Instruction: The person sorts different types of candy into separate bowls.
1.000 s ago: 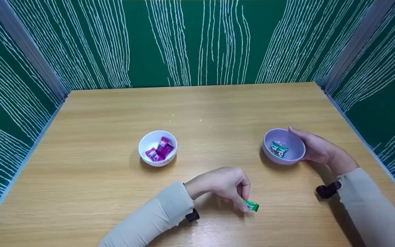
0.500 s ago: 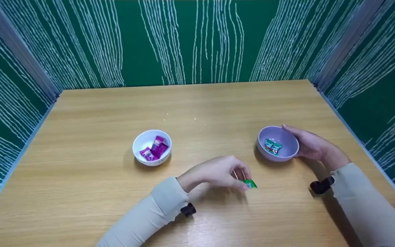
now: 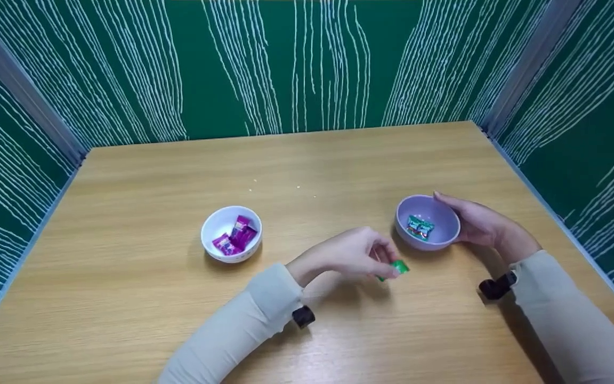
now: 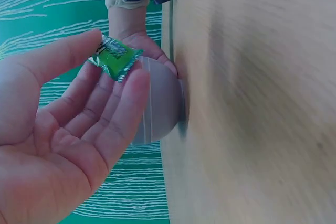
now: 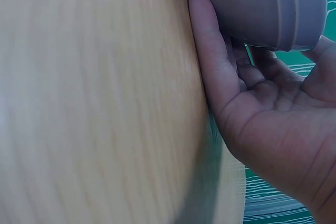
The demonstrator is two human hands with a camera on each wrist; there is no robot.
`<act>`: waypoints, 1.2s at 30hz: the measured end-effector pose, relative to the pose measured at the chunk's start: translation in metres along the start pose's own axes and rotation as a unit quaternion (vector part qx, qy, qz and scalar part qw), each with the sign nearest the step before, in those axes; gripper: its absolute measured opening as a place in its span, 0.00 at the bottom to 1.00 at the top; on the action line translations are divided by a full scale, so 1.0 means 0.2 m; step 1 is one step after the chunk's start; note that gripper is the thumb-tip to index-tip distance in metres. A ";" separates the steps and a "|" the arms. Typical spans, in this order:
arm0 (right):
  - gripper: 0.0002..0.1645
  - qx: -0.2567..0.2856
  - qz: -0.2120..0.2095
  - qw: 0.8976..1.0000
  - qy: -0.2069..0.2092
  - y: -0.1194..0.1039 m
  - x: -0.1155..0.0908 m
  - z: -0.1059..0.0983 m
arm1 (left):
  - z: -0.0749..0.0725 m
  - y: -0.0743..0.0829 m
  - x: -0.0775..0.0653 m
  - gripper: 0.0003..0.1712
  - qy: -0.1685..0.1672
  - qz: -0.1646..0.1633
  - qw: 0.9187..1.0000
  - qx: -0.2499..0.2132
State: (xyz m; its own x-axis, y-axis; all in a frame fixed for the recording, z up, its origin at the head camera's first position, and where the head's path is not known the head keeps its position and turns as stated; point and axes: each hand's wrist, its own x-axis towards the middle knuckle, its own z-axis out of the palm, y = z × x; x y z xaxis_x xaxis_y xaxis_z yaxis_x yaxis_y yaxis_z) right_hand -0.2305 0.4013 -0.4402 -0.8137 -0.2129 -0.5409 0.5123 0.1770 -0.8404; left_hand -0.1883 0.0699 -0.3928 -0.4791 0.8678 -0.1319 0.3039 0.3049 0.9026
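My left hand [image 3: 357, 253] pinches a green wrapped candy [image 3: 400, 266] between thumb and fingertips, above the table and just short of the purple bowl [image 3: 448, 229]. In the left wrist view the candy [image 4: 116, 57] sits at the tips of the thumb and fingers, the bowl behind it. Green-wrapped candies [image 3: 420, 228] lie inside that bowl, which stands upright on the table. My right hand [image 3: 485, 226] holds the bowl from its right side, thumb at the rim. The right wrist view has fingers [image 5: 210, 40] against the bowl's outer wall [image 5: 247, 3], the little finger along the tabletop.
A white bowl [image 3: 207, 244] holding magenta-wrapped candies [image 3: 236, 236] stands on the left of the wooden table [image 3: 126, 298]. Several tiny pale specks [image 3: 298, 187] lie behind the bowls. Green panels [image 3: 200, 69] with white streaks enclose the back and sides.
The left hand has lifted the green candy off the table and carried it forward, toward the purple bowl. The right hand stays at the bowl. The head view has shifted slightly.
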 end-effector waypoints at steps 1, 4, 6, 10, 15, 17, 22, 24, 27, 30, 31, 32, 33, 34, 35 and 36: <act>0.44 0.002 0.000 1.000 -0.001 0.00 0.00 0.00 | 0.00 0.01 0.01 0.09 -0.004 0.003 1.000 -0.011; 0.43 0.009 0.002 1.000 0.000 0.00 0.00 0.00 | -0.01 0.04 0.06 0.11 -0.015 0.007 0.999 -0.036; 0.43 0.008 0.002 1.000 0.001 0.00 -0.01 0.00 | -0.01 0.06 0.08 0.11 -0.020 0.007 0.999 -0.038; 0.44 0.002 -0.001 1.000 -0.002 0.00 -0.01 0.00 | -0.03 0.10 0.14 0.10 -0.018 -0.012 0.998 -0.053; 0.47 -0.005 -0.003 1.000 -0.007 -0.01 0.00 0.00 | -0.08 0.14 0.22 0.11 -0.003 -0.017 0.996 -0.089; 0.49 -0.008 -0.004 1.000 -0.007 -0.01 0.00 0.00 | -0.09 0.15 0.25 0.12 0.007 -0.022 0.995 -0.102; 0.50 -0.019 -0.008 1.000 -0.015 -0.01 0.01 0.00 | -0.10 0.16 0.30 0.12 0.056 -0.056 0.991 -0.112; 0.50 -0.022 -0.009 1.000 -0.018 -0.01 0.01 0.00 | -0.10 0.16 0.32 0.12 0.076 -0.068 0.989 -0.109; 0.50 -0.026 -0.009 1.000 -0.015 -0.01 0.01 0.00 | -0.10 0.17 0.36 0.09 0.106 -0.093 0.985 -0.103; 0.49 -0.038 -0.012 0.999 -0.011 -0.01 0.01 0.00 | -0.09 0.17 0.39 0.09 0.133 -0.115 0.979 -0.104; 0.49 -0.040 -0.012 0.999 -0.011 -0.01 0.01 0.00 | -0.09 0.17 0.40 0.09 0.140 -0.121 0.977 -0.106; 0.49 -0.041 -0.013 0.999 -0.011 -0.01 0.01 0.00 | -0.09 0.17 0.41 0.09 0.146 -0.126 0.975 -0.110; 0.49 -0.042 -0.013 0.999 -0.011 -0.01 0.01 0.00 | -0.08 0.16 0.42 0.09 0.152 -0.130 0.973 -0.114; 0.49 -0.042 -0.013 0.999 -0.010 -0.01 0.00 0.00 | -0.08 0.16 0.43 0.09 0.159 -0.135 0.971 -0.117; 0.49 -0.040 -0.013 0.999 -0.010 -0.01 0.00 0.00 | -0.07 0.16 0.43 0.09 0.167 -0.140 0.968 -0.122; 0.49 -0.037 -0.013 0.999 -0.010 -0.01 0.00 0.00 | -0.07 0.16 0.44 0.09 0.177 -0.144 0.965 -0.128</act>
State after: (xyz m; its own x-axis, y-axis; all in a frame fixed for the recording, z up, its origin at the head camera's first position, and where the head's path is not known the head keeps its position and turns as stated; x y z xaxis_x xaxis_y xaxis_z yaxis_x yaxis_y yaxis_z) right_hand -0.2313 0.4004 -0.4393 -0.8202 -0.2380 -0.5202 0.4687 0.2416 -0.8497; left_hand -0.2328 0.1506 -0.3707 -0.7786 0.5588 -0.2855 -0.0754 0.3684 0.9266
